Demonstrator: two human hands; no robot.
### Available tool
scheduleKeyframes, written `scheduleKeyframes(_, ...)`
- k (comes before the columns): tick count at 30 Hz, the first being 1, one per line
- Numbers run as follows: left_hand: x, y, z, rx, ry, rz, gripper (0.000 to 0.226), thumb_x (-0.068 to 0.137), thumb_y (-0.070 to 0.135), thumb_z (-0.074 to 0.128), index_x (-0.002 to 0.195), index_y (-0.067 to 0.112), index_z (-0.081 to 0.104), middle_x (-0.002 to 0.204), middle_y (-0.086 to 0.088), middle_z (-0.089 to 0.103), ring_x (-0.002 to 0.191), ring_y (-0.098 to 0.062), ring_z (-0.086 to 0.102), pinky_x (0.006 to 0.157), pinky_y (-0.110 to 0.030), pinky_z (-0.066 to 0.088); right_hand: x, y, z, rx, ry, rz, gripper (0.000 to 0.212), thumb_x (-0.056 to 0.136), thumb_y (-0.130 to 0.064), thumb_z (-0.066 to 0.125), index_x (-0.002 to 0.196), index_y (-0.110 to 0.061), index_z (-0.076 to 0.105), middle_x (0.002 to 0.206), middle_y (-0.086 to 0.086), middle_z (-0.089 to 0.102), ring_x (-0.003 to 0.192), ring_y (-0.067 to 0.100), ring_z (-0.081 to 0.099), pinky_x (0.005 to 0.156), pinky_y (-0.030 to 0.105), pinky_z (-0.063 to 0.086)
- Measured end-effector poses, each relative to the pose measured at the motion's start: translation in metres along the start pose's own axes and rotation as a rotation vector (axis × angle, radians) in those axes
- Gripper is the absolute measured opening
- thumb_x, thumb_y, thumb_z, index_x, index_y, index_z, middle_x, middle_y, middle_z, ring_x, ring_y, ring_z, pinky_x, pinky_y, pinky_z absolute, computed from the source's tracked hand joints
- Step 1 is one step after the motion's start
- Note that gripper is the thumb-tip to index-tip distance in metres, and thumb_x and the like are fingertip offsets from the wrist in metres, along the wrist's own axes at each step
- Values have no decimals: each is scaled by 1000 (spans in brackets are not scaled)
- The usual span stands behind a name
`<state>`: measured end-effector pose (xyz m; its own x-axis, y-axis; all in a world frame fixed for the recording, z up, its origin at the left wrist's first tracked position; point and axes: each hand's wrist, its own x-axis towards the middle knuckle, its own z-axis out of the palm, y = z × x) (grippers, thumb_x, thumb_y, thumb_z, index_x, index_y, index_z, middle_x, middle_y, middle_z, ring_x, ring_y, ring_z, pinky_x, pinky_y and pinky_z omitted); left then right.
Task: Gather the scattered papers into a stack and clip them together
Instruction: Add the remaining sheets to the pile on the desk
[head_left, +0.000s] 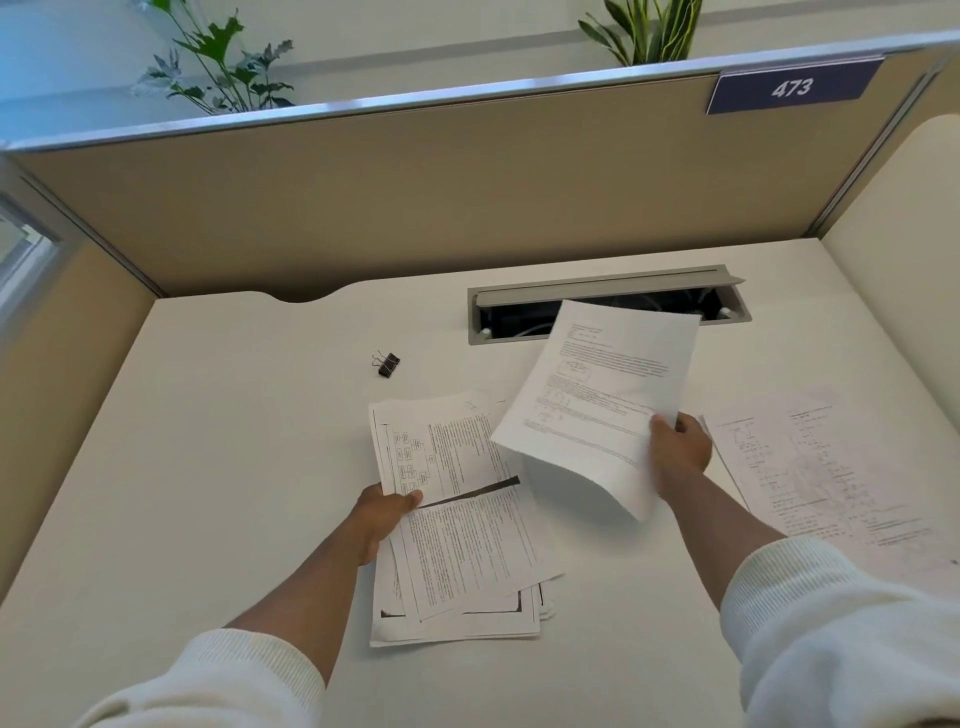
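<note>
A loose stack of printed papers (462, 525) lies on the white desk (208, 467) in front of me, its sheets fanned and uneven. My left hand (382, 514) grips the stack's left edge, thumb on top. My right hand (678, 449) holds a printed sheet (597, 395) by its right side, lifted above the desk and bending down at its near edge. Another printed sheet (831, 478) lies flat to the right. A black binder clip (387, 364) sits alone further back, left of centre.
A grey cable slot (608, 306) with its flap raised is set into the desk behind the lifted sheet. Beige partition walls (415, 197) close the back and sides. Plants (218, 67) stand behind the partition, and a sign reads 473.
</note>
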<state>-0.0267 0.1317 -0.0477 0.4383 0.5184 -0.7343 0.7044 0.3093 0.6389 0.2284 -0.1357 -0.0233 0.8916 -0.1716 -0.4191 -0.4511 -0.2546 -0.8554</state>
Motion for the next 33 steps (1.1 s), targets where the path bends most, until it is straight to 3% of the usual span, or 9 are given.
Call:
scheduleKeyframes(5, -3, 5, 7, -36, -41, 7, 50, 92, 17, 68, 139, 10, 53, 135, -9, 60, 118, -29, 60, 105, -47, 46, -6, 12, 9, -120, -288, -19, 21, 89, -15, 60, 108, -11, 68, 110, 6, 69, 99, 27, 64, 94, 40, 52)
scheduleKeyframes(10, -4, 9, 12, -56, -47, 1, 50, 93, 24, 67, 140, 12, 53, 136, -6, 60, 121, -26, 58, 108, -45, 43, -21, 16, 20, -215, -482, -44, 23, 88, -7, 58, 106, -11, 71, 102, 5, 70, 95, 26, 66, 86, 36, 54)
scheduleKeyframes(18, -5, 14, 20, -50, -93, -5, 45, 97, 25, 60, 139, 13, 53, 135, -5, 61, 120, -25, 60, 108, -45, 44, -38, 25, 29, -364, -622, -5, 22, 83, -3, 57, 91, -19, 70, 100, 8, 73, 96, 30, 69, 85, 48, 58)
scheduleKeyframes(22, -2, 12, 22, -36, -119, 3, 49, 96, 27, 62, 141, 14, 52, 137, -5, 60, 121, -26, 59, 110, -47, 41, -40, 29, 31, -364, -664, 7, 22, 84, -4, 61, 99, -16, 72, 102, 8, 73, 97, 29, 69, 85, 45, 59)
scheduleKeyframes(28, -3, 13, 26, -25, -165, -2, 47, 95, 27, 63, 139, 16, 53, 133, -4, 63, 117, -24, 62, 106, -45, 45, -39, 34, 32, -413, -682, 0, 21, 84, -8, 67, 103, -14, 73, 99, 6, 74, 96, 25, 69, 87, 42, 58)
scheduleKeyframes(31, -3, 14, 28, -17, -161, 5, 48, 96, 25, 61, 141, 14, 51, 137, -5, 60, 123, -24, 58, 111, -44, 41, -33, 32, 27, -539, -502, -138, 32, 82, -18, 71, 113, -12, 68, 109, 4, 69, 102, 21, 63, 93, 34, 51)
scheduleKeyframes(33, -4, 16, 30, -12, -159, 11, 47, 97, 23, 60, 142, 14, 50, 139, -4, 58, 124, -24, 56, 112, -42, 39, -26, 27, 19, -628, -328, -201, 41, 83, -22, 70, 121, -11, 62, 121, 10, 60, 114, 26, 57, 94, 33, 45)
